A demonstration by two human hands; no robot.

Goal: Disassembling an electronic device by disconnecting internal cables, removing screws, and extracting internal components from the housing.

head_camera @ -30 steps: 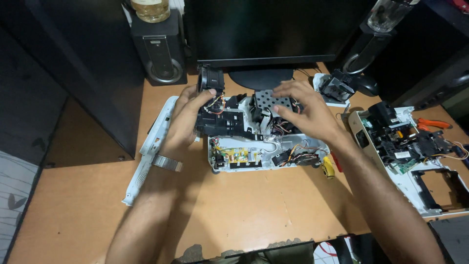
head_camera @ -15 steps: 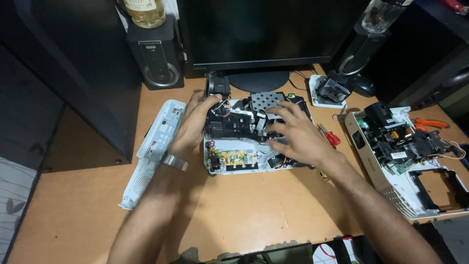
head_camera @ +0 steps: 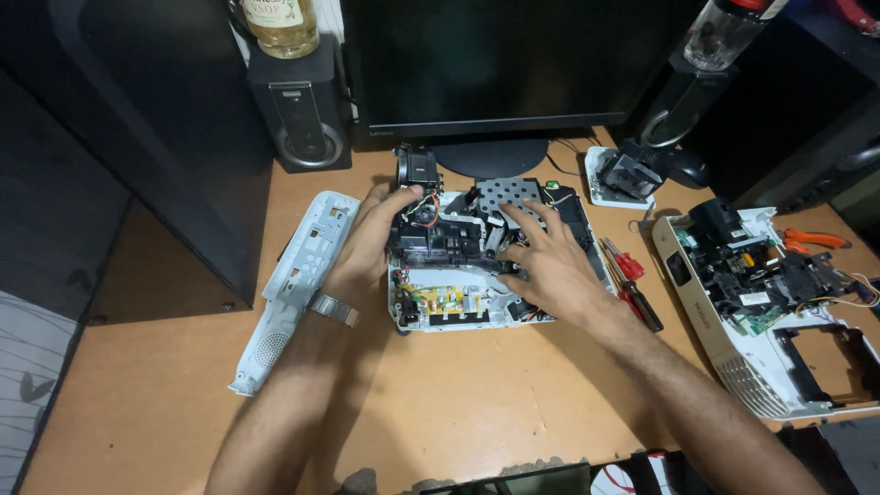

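Note:
An opened white projector [head_camera: 463, 302] with its cover off lies in the middle of the wooden desk [head_camera: 440, 403]. Its black inner assembly [head_camera: 440, 234], a perforated metal plate [head_camera: 509, 194] and a yellow circuit board [head_camera: 440, 298] are exposed. My left hand [head_camera: 371, 238] grips the left side of the black assembly, thumb near the lens block [head_camera: 417, 168]. My right hand [head_camera: 545, 261] rests on the right part of the assembly, fingers spread and pressing down on it.
A white cover panel [head_camera: 293, 275] lies left of the projector. Red-handled screwdrivers [head_camera: 631, 275] lie to its right. A second dismantled projector [head_camera: 770, 302] and orange pliers [head_camera: 811, 240] sit at far right. A monitor [head_camera: 513, 64], a speaker [head_camera: 302, 101] and a bottle [head_camera: 280, 23] stand behind.
The view has dropped and shifted, so the projector sits more central. My right hand slid from the perforated plate down to the right part of the assembly. My left hand stays on the left side.

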